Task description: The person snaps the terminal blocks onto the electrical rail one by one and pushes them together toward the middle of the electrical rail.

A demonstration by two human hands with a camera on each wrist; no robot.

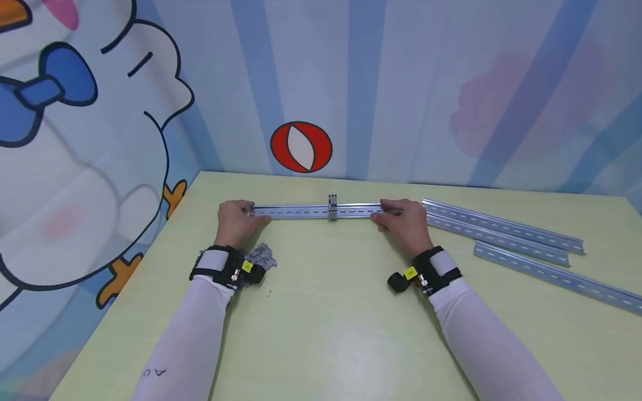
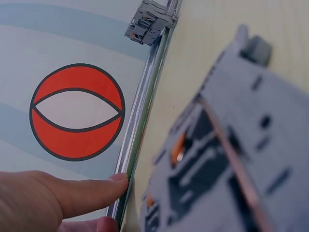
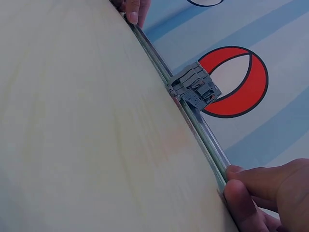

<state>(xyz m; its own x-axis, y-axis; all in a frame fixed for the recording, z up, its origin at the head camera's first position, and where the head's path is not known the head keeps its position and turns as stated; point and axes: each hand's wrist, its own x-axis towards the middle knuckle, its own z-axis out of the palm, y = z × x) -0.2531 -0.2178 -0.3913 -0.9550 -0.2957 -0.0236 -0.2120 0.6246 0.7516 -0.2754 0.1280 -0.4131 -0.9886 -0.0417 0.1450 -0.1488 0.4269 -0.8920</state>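
A slotted metal DIN rail (image 1: 296, 211) lies crosswise near the back of the table, with grey terminal blocks (image 1: 332, 208) mounted at about its middle. My left hand (image 1: 238, 221) grips the rail's left end between thumb and fingers. At the other end, my right hand (image 1: 403, 221) pinches the rail the same way. The right wrist view shows the mounted terminal blocks (image 3: 194, 87) standing up from the rail between both hands. Loose grey terminal blocks (image 1: 262, 255) lie on the table by my left wrist, partly hidden by it; one terminal block (image 2: 241, 145) looms large and blurred in the left wrist view.
Several more slotted rails (image 1: 501, 225) lie slanted on the right of the table, one rail (image 1: 557, 275) running out of view. A printed wall (image 1: 401, 100) stands right behind the table's back edge, and another cartoon-covered wall (image 1: 75, 211) borders the left side.
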